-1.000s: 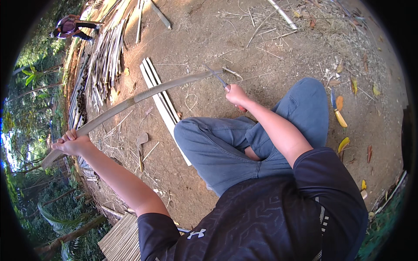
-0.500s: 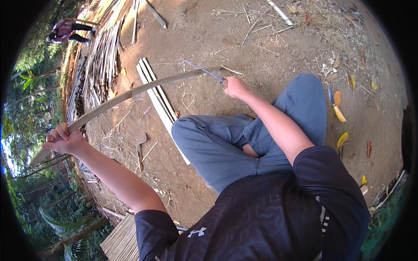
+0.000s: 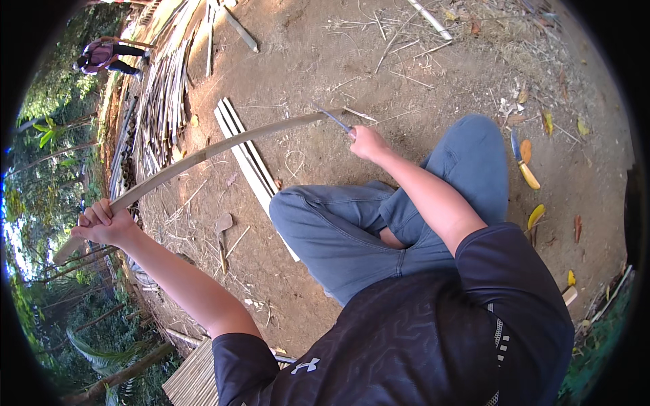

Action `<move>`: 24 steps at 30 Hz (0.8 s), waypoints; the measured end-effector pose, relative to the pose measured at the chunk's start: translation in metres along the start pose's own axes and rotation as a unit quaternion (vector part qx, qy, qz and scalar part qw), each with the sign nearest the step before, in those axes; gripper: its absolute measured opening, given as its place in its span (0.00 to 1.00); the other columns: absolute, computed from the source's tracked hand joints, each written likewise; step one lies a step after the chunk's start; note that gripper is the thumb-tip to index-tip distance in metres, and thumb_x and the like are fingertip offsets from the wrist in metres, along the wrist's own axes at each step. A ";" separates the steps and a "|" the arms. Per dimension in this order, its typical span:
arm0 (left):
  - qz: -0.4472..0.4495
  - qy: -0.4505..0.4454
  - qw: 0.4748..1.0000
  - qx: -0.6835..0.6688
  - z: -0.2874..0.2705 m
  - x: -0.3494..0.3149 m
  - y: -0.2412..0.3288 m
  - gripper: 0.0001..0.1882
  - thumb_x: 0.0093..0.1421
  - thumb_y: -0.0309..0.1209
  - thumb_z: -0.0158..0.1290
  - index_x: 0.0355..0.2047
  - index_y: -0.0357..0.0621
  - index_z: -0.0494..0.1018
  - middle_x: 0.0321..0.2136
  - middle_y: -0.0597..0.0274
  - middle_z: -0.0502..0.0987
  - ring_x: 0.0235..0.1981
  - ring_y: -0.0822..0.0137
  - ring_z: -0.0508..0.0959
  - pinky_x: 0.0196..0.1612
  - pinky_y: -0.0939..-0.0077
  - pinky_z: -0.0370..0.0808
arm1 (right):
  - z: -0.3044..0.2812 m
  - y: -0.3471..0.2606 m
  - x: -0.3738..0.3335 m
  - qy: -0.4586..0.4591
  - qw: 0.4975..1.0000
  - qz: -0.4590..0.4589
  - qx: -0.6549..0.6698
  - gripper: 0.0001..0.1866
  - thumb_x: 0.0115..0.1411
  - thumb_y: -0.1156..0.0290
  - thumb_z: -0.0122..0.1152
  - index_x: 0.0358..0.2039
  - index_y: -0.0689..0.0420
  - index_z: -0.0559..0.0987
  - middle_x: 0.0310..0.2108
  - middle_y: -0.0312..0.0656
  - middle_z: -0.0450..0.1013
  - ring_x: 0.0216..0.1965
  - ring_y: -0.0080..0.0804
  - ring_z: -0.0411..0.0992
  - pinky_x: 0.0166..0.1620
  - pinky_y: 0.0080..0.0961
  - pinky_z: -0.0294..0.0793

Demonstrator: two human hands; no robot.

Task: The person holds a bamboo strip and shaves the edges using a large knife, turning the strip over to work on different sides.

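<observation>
My left hand (image 3: pixel 107 222) is closed round the near end of a long, flat bamboo strip (image 3: pixel 205 155), and a short stub sticks out behind the fist. From there the strip runs up and to the right across the ground in front of me, looking curved. A thin-bladed knife (image 3: pixel 333 118) is gripped by its handle in my right hand (image 3: pixel 369 143). Its blade crosses the strip's far end and points up and left; whether the edge touches the strip I cannot tell. My crossed legs lie just below the right hand.
Several pale split strips (image 3: pixel 238 139) lie beyond my left knee. A second knife (image 3: pixel 525 171) with a yellowish handle rests right of my right knee. A flat-headed tool (image 3: pixel 223 227) lies on the dirt, left. Slender poles (image 3: pixel 166 95) are piled far left, near another person (image 3: pixel 108 54).
My right hand and the knife have shifted slightly downward and right, the blade tilting steeper across the strip's far end. The left hand keeps its hold on the strip.
</observation>
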State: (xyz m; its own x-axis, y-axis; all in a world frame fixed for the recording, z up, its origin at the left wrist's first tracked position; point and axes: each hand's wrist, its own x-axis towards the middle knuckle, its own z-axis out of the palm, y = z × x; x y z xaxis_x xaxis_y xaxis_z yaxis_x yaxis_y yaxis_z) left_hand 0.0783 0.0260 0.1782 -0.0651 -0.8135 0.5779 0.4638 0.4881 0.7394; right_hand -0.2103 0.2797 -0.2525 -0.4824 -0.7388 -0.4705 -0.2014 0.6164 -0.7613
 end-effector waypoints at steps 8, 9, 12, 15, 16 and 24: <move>-0.004 0.014 1.000 -0.009 0.012 0.003 -0.007 0.30 0.70 0.61 0.33 0.20 0.54 0.59 0.10 0.74 0.52 0.09 0.78 0.48 0.13 0.82 0.46 | 0.002 0.029 0.027 0.003 0.999 0.048 -0.002 0.13 0.60 0.67 0.56 0.43 0.55 0.79 0.41 0.52 0.79 0.44 0.52 0.77 0.47 0.47 0.75; -0.008 0.029 0.999 -0.010 0.002 -0.001 -0.005 0.29 0.70 0.61 0.33 0.20 0.54 0.59 0.10 0.74 0.52 0.09 0.78 0.48 0.13 0.82 0.46 | 0.006 0.014 0.016 -0.014 1.000 0.016 -0.023 0.12 0.62 0.66 0.55 0.44 0.54 0.79 0.41 0.54 0.78 0.45 0.53 0.77 0.47 0.47 0.75; -0.010 0.046 0.999 0.005 -0.005 -0.008 0.001 0.29 0.70 0.61 0.32 0.21 0.55 0.58 0.11 0.75 0.51 0.09 0.78 0.48 0.14 0.82 0.48 | 0.019 0.021 0.004 0.009 1.000 0.020 -0.014 0.12 0.63 0.66 0.52 0.43 0.53 0.79 0.42 0.56 0.78 0.46 0.54 0.76 0.46 0.48 0.74; -0.001 0.027 0.999 0.024 -0.003 0.000 -0.008 0.27 0.70 0.60 0.33 0.23 0.54 0.57 0.13 0.75 0.50 0.10 0.78 0.50 0.16 0.81 0.51 | 0.027 0.059 0.020 0.051 0.991 0.113 0.043 0.12 0.62 0.65 0.53 0.43 0.55 0.79 0.43 0.56 0.77 0.47 0.55 0.76 0.47 0.49 0.74; 0.013 0.065 0.997 0.046 -0.001 -0.003 -0.008 0.27 0.70 0.59 0.34 0.23 0.54 0.57 0.13 0.74 0.50 0.11 0.77 0.50 0.16 0.81 0.52 | 0.028 0.051 0.019 0.043 0.993 0.108 0.037 0.13 0.64 0.64 0.52 0.43 0.55 0.79 0.43 0.56 0.77 0.48 0.55 0.76 0.48 0.49 0.74; 0.027 0.313 0.933 0.174 0.014 -0.019 -0.006 0.22 0.73 0.52 0.36 0.29 0.49 0.56 0.18 0.73 0.54 0.16 0.74 0.54 0.18 0.76 0.58 | 0.023 0.048 0.003 0.073 0.988 0.134 0.026 0.16 0.65 0.59 0.53 0.43 0.57 0.79 0.43 0.54 0.78 0.47 0.54 0.76 0.49 0.49 0.74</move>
State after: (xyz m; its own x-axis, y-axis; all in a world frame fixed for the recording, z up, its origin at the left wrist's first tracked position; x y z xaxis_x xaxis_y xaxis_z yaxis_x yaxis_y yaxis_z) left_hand 0.0645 0.0428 0.1676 0.5289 -0.7570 0.3836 0.1290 0.5185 0.8453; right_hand -0.2015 0.3008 -0.3003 -0.6306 -0.5012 -0.5926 -0.0071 0.7672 -0.6414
